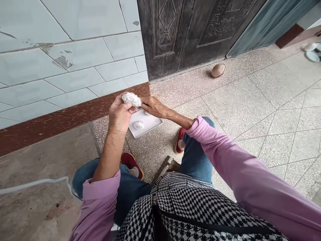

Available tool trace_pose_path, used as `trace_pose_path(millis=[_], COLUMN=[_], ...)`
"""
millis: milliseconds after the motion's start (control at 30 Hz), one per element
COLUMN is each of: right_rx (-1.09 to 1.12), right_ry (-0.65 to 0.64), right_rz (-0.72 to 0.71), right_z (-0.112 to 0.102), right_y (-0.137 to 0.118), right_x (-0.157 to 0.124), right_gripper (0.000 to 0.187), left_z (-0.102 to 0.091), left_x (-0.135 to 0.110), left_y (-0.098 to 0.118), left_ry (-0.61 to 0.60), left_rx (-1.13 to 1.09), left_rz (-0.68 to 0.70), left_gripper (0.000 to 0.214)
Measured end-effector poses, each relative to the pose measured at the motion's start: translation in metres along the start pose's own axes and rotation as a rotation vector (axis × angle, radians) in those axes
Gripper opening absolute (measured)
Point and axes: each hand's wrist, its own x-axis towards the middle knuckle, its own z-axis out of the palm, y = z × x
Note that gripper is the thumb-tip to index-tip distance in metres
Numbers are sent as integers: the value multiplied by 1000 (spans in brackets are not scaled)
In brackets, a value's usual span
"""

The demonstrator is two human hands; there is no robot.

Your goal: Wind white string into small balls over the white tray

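My left hand (119, 113) is closed around a white crinkled ball (131, 98), maybe foil or shiny paper, held up in front of me. Touching the same ball from the right, my right hand (153, 105) pinches its edge with the fingertips. Below both hands a white rectangular tray (150, 126) lies on the floor. A smaller silvery ball (138, 125) rests on it.
I sit low, with jeans, red shoes (179, 140) and a checked bag (195, 207) in my lap. A tiled wall with a red-brown skirting (50, 124) stands left, a dark carved door (190, 30) ahead. A small ball (218, 70) lies by the door. A white cord (37, 182) runs along the left floor.
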Motion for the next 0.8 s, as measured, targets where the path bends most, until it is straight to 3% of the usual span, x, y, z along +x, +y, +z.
trace_pose_path(millis=[133,200,367,567,800], right_rx=[-87,-103,-84,68,252], right_ry=[-112,-128,29,189,217], right_rz=[-48,-74,-60,71,62], right_z=[11,13,-1,-20,-15], right_y=[-1,-2,-5,-20,-6], right_x=[-6,-8,-5,-5,3], right_gripper=[31,31,27,42,54], left_z=[-12,-14,-5,9,16], left_x=[8,9,-1,-16,-18], left_y=[-11,-16,-16,-7,-3], left_ry=[175,203,43,-134,-84], left_rx=[87,168,350,162,151], left_rz=[94,148,161,9,-66], left_gripper=[50,55,58,62,59])
